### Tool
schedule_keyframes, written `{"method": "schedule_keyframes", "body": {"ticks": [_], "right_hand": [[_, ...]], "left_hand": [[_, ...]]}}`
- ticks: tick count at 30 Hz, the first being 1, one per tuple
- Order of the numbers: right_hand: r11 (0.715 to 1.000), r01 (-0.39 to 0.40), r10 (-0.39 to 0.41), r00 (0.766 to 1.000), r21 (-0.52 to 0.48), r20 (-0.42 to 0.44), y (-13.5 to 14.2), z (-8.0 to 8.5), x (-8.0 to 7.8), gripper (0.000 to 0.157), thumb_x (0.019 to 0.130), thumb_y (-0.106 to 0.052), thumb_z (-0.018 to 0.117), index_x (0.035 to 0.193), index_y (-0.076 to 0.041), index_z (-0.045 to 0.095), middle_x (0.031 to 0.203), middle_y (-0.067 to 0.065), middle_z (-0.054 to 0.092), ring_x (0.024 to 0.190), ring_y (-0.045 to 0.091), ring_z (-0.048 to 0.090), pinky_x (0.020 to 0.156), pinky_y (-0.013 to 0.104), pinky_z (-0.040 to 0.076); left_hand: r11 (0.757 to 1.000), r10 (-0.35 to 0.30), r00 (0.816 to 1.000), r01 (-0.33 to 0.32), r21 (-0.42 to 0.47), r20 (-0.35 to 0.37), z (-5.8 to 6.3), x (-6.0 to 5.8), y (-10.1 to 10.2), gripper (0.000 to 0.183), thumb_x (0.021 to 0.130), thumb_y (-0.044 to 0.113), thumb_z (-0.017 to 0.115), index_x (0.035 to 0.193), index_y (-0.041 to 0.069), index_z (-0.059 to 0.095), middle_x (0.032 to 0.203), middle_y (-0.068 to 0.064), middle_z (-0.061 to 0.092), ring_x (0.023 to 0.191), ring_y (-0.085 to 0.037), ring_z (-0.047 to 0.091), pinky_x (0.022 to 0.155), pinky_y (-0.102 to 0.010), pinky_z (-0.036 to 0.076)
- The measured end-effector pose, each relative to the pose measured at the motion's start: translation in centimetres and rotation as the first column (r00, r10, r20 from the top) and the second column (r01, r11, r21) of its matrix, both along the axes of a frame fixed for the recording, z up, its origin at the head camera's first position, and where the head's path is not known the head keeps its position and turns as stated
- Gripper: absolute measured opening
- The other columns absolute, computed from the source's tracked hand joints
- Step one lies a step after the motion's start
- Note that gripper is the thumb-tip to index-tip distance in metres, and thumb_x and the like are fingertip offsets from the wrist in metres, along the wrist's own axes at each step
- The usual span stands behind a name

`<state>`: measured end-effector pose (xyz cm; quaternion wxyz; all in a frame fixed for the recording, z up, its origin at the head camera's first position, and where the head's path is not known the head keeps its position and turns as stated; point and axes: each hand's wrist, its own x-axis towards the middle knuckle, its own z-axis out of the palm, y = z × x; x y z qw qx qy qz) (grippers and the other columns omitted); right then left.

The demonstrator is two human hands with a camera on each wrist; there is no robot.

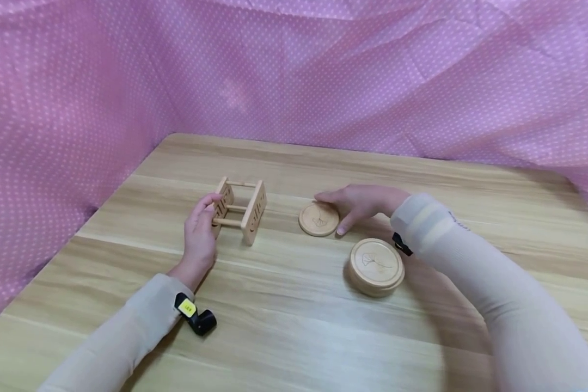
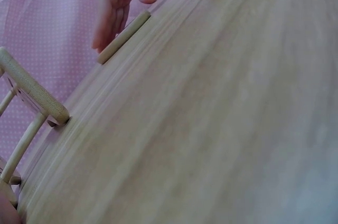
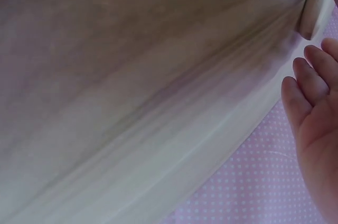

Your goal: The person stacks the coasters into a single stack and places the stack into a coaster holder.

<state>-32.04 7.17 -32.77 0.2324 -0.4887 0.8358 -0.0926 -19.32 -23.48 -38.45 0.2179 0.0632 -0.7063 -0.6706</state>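
Pale wood forms the table (image 1: pixel 274 332), its grain running in long bands from side to side; clock positions follow the head view unless noted. Light pools as a soft sheen towards 6 o'clock, a brown arm shadow (image 1: pixel 463 337) falls towards 4 o'clock, and the far left corner, at 10 o'clock, is rounded. Pink-purple cloth (image 1: pixel 294 81) with white dots rises as a wall beyond the table from 9 o'clock through 12 to 3, creased at upper right. Wooden rack (image 1: pixel 256 209), two cut-out side panels joined by rods, stands on the table near the centre; the left hand (image 1: pixel 201 228), at its 8 o'clock, grips its left panel. Disc (image 1: pixel 318 219), etched with a leaf, lies flat at the rack's 3 o'clock, well apart from it. Right hand (image 1: pixel 365 201) arches at the disc's 2 o'clock, fingers relaxed and thumb spread, fingertips by the disc's 12 and thumb by its 4; whether they touch cannot be told. Stack (image 1: pixel 376 264) of similar discs, number unclear, sits at the single disc's 4 o'clock. Left wrist view: the disc appears edge-on at 11 o'clock.
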Motion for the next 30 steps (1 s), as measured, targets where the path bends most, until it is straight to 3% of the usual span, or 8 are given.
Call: {"method": "schedule_keyframes", "body": {"ticks": [6,19,30], "right_hand": [[0.999,-0.005,0.008,0.999,-0.049,0.050,0.1,-0.3,-0.4,0.096,0.071,-0.035,0.076,0.145,-0.004,0.024,0.148,0.017,0.027,0.135,0.032,0.028,0.111,0.044,0.021],[0.991,-0.080,0.087,0.995,-0.104,0.057,-1.1,-1.0,-1.2,0.098,0.067,-0.039,0.078,0.144,-0.005,0.027,0.148,0.013,0.029,0.133,0.028,0.032,0.110,0.040,0.024],[0.991,-0.084,0.084,0.996,-0.107,-0.006,-1.4,-1.2,-0.8,0.092,0.067,-0.037,0.079,0.141,-0.004,0.035,0.143,0.015,0.037,0.129,0.028,0.039,0.107,0.040,0.030]], "left_hand": [[1.000,-0.002,1.000,0.002,-0.013,-0.015,0.0,-0.1,0.1,0.033,0.095,0.003,0.031,0.118,-0.002,0.054,0.132,-0.006,0.050,0.122,-0.013,0.041,0.107,-0.033,0.027],[1.000,0.005,1.000,-0.005,-0.029,-0.004,0.2,0.1,-0.1,0.033,0.096,0.005,0.030,0.118,-0.002,0.054,0.132,-0.005,0.049,0.123,-0.011,0.039,0.108,-0.032,0.025],[1.000,-0.006,1.000,0.006,-0.024,-0.021,0.1,-0.1,-0.2,0.032,0.096,0.005,0.032,0.118,-0.003,0.053,0.131,-0.006,0.049,0.124,-0.011,0.038,0.108,-0.033,0.023]]}}
